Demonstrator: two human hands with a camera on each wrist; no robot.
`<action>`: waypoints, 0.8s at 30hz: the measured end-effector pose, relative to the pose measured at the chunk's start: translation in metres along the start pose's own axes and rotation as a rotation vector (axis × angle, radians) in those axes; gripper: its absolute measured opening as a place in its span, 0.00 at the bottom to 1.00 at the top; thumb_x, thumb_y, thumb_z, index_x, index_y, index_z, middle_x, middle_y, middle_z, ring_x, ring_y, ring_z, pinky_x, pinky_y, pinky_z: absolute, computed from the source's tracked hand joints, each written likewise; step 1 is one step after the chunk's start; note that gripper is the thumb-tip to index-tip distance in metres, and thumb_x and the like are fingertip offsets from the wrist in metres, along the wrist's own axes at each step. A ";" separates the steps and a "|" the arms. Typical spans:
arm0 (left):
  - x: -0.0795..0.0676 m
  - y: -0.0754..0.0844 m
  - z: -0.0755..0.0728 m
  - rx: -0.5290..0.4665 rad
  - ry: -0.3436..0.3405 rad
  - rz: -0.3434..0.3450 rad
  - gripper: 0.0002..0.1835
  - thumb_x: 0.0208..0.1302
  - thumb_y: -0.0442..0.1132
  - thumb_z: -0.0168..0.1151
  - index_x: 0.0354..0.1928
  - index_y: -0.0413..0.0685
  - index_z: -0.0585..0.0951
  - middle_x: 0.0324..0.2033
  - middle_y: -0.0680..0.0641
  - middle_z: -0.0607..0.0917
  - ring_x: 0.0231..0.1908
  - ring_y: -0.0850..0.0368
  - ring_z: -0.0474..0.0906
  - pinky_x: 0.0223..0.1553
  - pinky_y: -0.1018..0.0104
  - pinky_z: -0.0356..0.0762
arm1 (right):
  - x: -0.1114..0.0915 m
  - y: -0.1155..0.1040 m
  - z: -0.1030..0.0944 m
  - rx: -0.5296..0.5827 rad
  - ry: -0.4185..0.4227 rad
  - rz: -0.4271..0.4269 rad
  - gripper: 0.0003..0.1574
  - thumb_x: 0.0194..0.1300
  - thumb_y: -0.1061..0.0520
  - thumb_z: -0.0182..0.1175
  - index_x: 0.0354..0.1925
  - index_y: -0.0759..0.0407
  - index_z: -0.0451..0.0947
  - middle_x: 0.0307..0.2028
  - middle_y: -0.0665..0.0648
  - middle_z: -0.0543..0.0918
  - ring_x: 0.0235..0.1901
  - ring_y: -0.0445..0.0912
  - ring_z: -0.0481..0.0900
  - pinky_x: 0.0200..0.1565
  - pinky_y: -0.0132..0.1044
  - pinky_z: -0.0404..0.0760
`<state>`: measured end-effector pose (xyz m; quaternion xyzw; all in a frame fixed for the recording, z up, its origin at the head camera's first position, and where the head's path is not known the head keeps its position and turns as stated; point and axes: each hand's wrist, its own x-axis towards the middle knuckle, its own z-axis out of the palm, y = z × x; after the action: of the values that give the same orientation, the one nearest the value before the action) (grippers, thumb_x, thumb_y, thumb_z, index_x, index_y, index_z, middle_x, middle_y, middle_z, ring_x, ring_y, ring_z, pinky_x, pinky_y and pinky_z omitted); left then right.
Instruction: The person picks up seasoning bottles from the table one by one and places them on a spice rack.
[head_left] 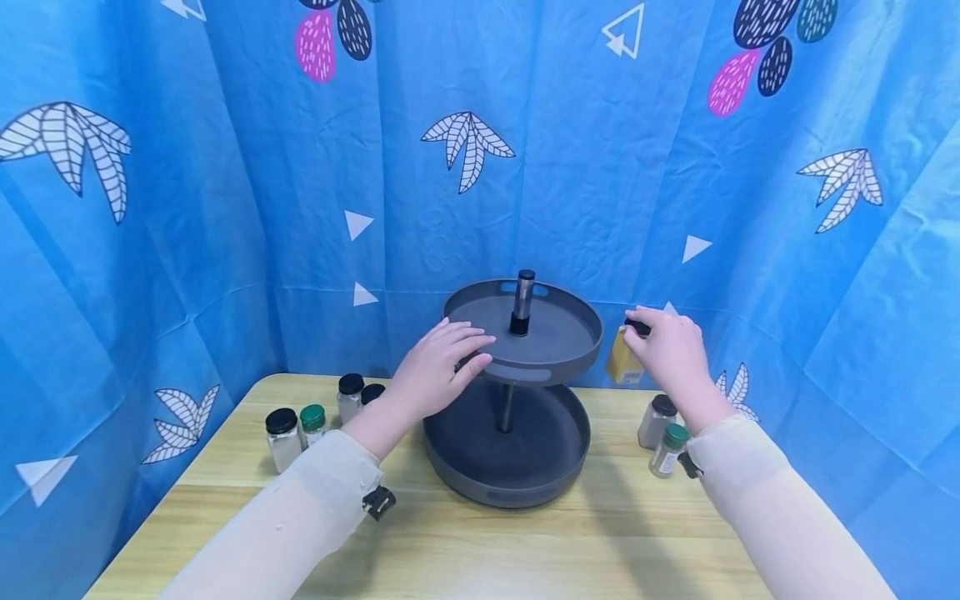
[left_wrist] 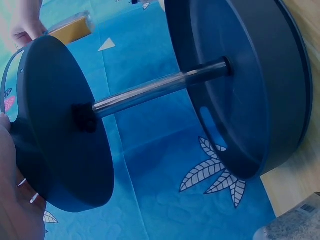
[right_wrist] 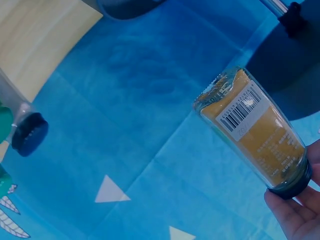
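Note:
A dark grey two-tier round tray stand [head_left: 506, 492] stands on the table, its tiers joined by a metal post [left_wrist: 145, 95]. At the left edge of the upper tier [head_left: 540, 371], my left hand [head_left: 438, 367] holds the rim, with the fingers above and the thumb lower. My right hand [head_left: 670, 346] pinches the black cap of a clear spice jar [right_wrist: 255, 130] of yellow-brown powder. That jar hangs in the air just right of the upper tier, its barcode label showing in the right wrist view. Neither tier has jars on it.
Left of the stand are several jars, among them a black-capped jar [head_left: 282, 437] and a green-capped jar [head_left: 312, 421]. Another black-capped jar [head_left: 651, 425] and green-capped jar [head_left: 666, 454] stand at right. A blue patterned curtain [head_left: 480, 225] hangs behind the wooden table [head_left: 480, 550].

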<state>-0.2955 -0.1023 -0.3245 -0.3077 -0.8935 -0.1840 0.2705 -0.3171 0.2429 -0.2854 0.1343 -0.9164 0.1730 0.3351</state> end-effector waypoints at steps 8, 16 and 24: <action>0.000 0.000 0.000 0.001 -0.015 -0.009 0.23 0.76 0.56 0.51 0.64 0.56 0.80 0.63 0.50 0.79 0.70 0.52 0.66 0.76 0.50 0.51 | 0.011 -0.008 -0.013 0.014 0.033 -0.023 0.17 0.66 0.61 0.62 0.52 0.65 0.85 0.50 0.69 0.84 0.14 0.45 0.73 0.19 0.39 0.66; 0.000 0.001 0.000 -0.010 -0.010 -0.002 0.23 0.76 0.55 0.52 0.64 0.56 0.80 0.63 0.49 0.79 0.70 0.51 0.66 0.75 0.48 0.52 | 0.021 -0.012 -0.023 0.014 0.062 -0.030 0.17 0.66 0.62 0.60 0.52 0.66 0.85 0.49 0.69 0.85 0.11 0.47 0.72 0.16 0.39 0.64; 0.000 0.000 0.002 0.000 -0.002 -0.007 0.23 0.76 0.56 0.51 0.65 0.56 0.80 0.63 0.50 0.79 0.70 0.52 0.66 0.75 0.48 0.51 | 0.032 -0.018 -0.033 0.015 0.065 -0.021 0.18 0.68 0.60 0.60 0.53 0.65 0.84 0.48 0.68 0.86 0.19 0.52 0.79 0.20 0.41 0.69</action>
<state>-0.2959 -0.1015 -0.3258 -0.3049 -0.8947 -0.1848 0.2692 -0.3156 0.2360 -0.2371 0.1407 -0.9021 0.1805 0.3657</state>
